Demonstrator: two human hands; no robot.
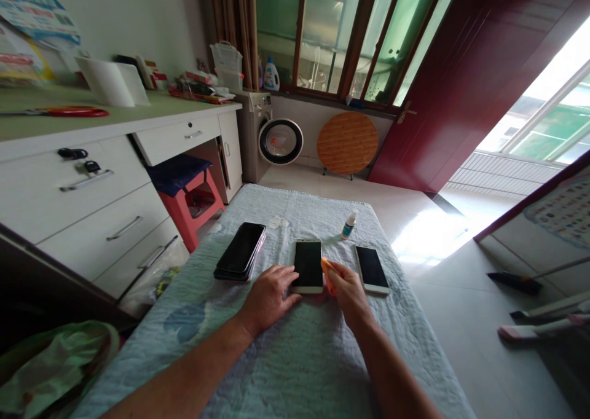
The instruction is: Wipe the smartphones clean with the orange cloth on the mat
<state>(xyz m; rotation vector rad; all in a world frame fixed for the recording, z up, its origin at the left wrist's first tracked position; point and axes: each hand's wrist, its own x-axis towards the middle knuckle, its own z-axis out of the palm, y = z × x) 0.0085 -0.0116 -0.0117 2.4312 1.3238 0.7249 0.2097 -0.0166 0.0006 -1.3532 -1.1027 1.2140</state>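
Note:
A white-framed smartphone (308, 266) with a dark screen lies face up on the quilted cover, between my hands. My left hand (271, 293) rests at its left side, fingers stretched out against the edge and thumb apart near the lower corner. Pinched in my right hand (345, 287) is a small orange cloth (328, 274), touching the phone's right edge. Another white smartphone (372, 269) lies to the right of that hand. On the left sits a stack of dark phones (241, 248). A small spray bottle (349, 225) stands upright beyond the right hand.
The light blue quilted cover (295, 360) spreads beneath everything. A red stool (187, 198) and white drawers (106, 204) stand to the left. Behind are a washing machine (253, 136) with its door ajar and a round wooden tabletop (348, 142). A bin (108, 339) sits at lower left.

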